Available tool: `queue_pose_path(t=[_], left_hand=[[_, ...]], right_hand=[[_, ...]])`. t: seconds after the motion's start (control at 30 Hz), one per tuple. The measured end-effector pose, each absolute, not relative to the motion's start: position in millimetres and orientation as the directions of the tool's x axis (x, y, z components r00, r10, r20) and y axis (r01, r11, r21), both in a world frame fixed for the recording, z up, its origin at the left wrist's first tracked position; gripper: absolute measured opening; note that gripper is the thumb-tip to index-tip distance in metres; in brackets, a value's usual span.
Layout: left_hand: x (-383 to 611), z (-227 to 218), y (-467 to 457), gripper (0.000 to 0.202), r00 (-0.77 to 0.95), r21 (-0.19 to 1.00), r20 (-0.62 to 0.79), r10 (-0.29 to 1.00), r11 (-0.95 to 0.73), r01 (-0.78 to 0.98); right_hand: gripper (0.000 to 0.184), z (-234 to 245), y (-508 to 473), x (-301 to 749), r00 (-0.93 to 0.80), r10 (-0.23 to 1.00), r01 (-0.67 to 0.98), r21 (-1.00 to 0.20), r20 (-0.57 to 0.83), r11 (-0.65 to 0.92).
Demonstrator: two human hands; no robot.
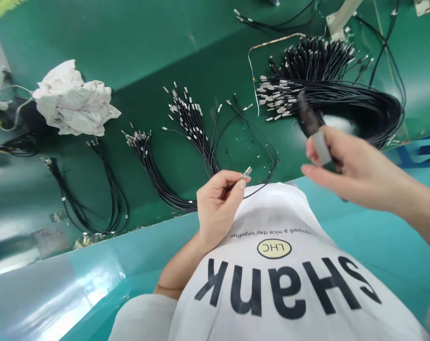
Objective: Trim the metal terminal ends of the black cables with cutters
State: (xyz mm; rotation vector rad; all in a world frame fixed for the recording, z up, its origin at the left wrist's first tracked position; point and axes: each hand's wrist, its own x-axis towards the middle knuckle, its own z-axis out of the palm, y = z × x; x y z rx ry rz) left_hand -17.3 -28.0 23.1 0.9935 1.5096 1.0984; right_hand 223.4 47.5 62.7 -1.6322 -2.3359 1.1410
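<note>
My left hand (218, 201) is closed in a pinch on the metal-tipped end of a thin black cable (261, 147), held just above my white shirt at the near table edge; the cable loops away over the green table (129, 42). My right hand (343, 161) is closed around a small tool with a grey handle and dark tip (312, 128), blurred by motion, raised to the right of the left hand. A large coil of black cables with metal connectors (328, 90) lies just behind the right hand.
Several smaller cable bundles (190, 123) (147, 156) (94, 199) lie spread across the table. A crumpled white cloth (75, 99) sits at the far left. More cables and a beige bracket (339, 19) are at the back right. The floor is teal.
</note>
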Motion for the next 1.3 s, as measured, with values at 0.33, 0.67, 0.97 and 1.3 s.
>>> queue_pose_path(t=[0.33,0.67,0.97,1.3], left_hand=[[-14,23,-28,0.008,-0.184,0.971,-0.239,0.953,0.233,-0.054],[-14,21,-28,0.009,-0.157,0.972,-0.228,0.961,0.214,-0.101],[-12,18,-30,0.009,-0.14,0.944,-0.29,0.947,0.259,-0.205],[-14,21,-30,0.008,-0.193,0.97,-0.237,0.952,0.241,-0.001]], right_hand=[[0.022,65,24,205,-0.64,0.718,0.767,-0.281,-0.273,0.577],[0.013,66,25,199,-0.625,0.678,0.78,-0.327,-0.386,0.533],[0.021,70,39,202,-0.549,0.692,0.741,-0.656,-0.468,0.145],[0.018,64,28,204,-0.657,0.67,0.753,-0.315,-0.344,0.577]])
